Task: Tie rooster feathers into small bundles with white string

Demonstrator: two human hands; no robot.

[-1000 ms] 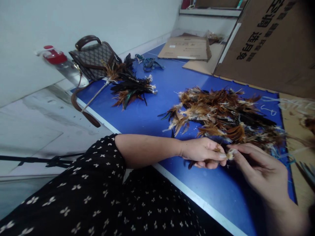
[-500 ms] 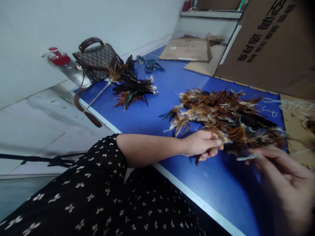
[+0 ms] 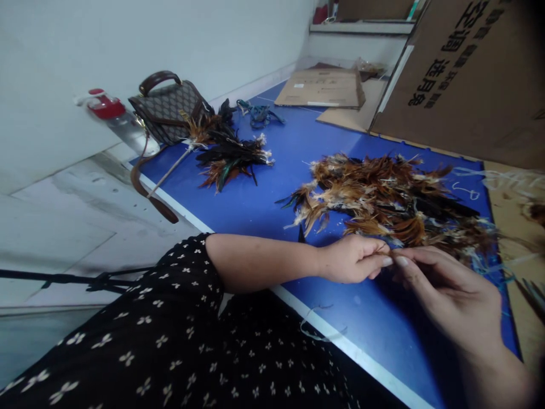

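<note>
My left hand (image 3: 355,258) is closed above the blue table, its thumb and forefinger pinched together. My right hand (image 3: 451,295) meets it from the right, thumb and forefinger also in a pinch. The fingertips almost touch, and whatever lies between them is too small or hidden to name. Just beyond both hands lies a pile of brown, orange and black feather bunches (image 3: 374,187) with pale ends. A thin translucent strip (image 3: 326,339) curls over the table's near edge, below my left hand; whether a hand holds it cannot be seen.
At the far left stand a patterned handbag (image 3: 170,111) and a water bottle (image 3: 128,128) with a red lid. A feather duster with a stick handle (image 3: 170,170) and dark feather bunches (image 3: 234,156) lie before them. Flat cardboard (image 3: 321,88) and a large carton (image 3: 468,85) stand behind.
My right hand, earlier drawn away with a white strip, has come back to my left. Feathers no longer show in my left hand. A translucent strip now appears at the table's edge.
</note>
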